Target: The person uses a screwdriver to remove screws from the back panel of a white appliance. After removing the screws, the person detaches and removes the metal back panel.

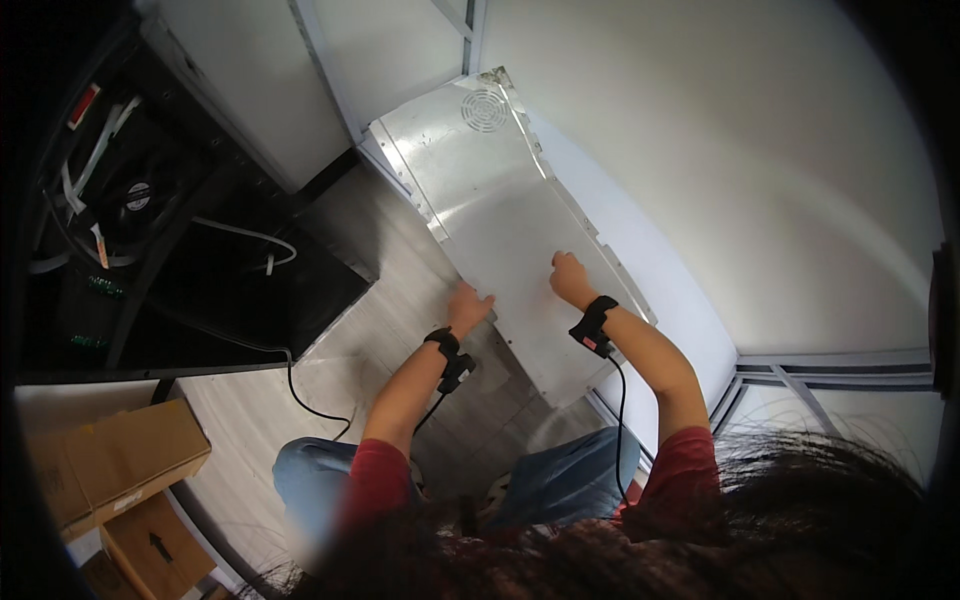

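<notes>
A long silvery sheet-metal panel (520, 230) leans at a slant in front of me. It has a bend across it, notched edges and a round vent grille near its far end. My left hand (467, 307) is at the panel's left edge, thumb over the rim and the other fingers partly hidden; it appears to grip that edge. Over the panel's face, my right hand (572, 280) is closed with the fingers curled in. Whatever it may hold is too small or hidden to make out. Black straps with small cabled boxes circle both wrists.
On the left stands an open black cabinet (330, 300) with a fan, cables and small green lights inside. Cardboard boxes (130, 455) are stacked at lower left. A white wall (720, 150) rises behind the panel. A black cable (310, 400) trails over the wood-look floor (330, 385).
</notes>
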Demonstrator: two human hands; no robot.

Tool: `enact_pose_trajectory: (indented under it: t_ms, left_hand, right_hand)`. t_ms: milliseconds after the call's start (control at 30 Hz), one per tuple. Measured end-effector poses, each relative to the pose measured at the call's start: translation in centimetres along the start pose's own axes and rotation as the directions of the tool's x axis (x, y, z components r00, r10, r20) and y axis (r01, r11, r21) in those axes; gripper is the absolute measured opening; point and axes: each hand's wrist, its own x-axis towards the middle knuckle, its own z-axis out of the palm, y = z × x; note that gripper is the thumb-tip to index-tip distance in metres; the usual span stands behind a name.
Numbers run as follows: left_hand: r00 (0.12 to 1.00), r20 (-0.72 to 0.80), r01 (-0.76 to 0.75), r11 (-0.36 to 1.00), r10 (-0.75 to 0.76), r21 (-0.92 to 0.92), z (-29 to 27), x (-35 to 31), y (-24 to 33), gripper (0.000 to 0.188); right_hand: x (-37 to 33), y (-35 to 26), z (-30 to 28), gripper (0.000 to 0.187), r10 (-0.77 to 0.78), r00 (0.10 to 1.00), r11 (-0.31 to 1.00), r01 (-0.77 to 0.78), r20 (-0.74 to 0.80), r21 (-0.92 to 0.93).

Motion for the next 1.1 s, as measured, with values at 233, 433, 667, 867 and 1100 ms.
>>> enact_pose_trajectory:
  t_ms: [233,433,667,867,1100]
  left_hand:
    - [0.984,0.18,0.014,0.988,0.014,-0.156,5.3,0.6,2.6,0.067]
    - [0.975,0.212,-0.052,0.995,0.069,-0.081,3.3,1.9,1.6,0.064]
    - [0.888,0.147,-0.447,0.892,0.435,0.059,-4.7,-6.5,9.0,0.031]
    - [0.72,-0.106,-0.693,0.718,0.685,-0.064,-18.4,-17.7,25.2,0.018]
    - [0.664,-0.077,-0.745,0.651,0.743,-0.144,-32.8,-32.9,39.9,0.02]
  right_hand:
    - [-3.2,0.9,1.5,0.014,0.137,0.988,0.989,-0.14,0.076,0.038]
    - [-2.9,-0.8,0.4,0.014,0.121,0.992,0.99,-0.124,0.043,0.07]
    - [-7.7,-7.4,-9.4,0.012,0.037,0.998,0.96,-0.024,-0.043,0.277]
    - [-12.3,-19.5,-27.3,0.016,0.153,0.973,0.839,-0.036,-0.174,0.543]
    - [-20.9,-30.7,-47.0,0.017,0.241,0.914,0.633,0.107,-0.326,0.767]
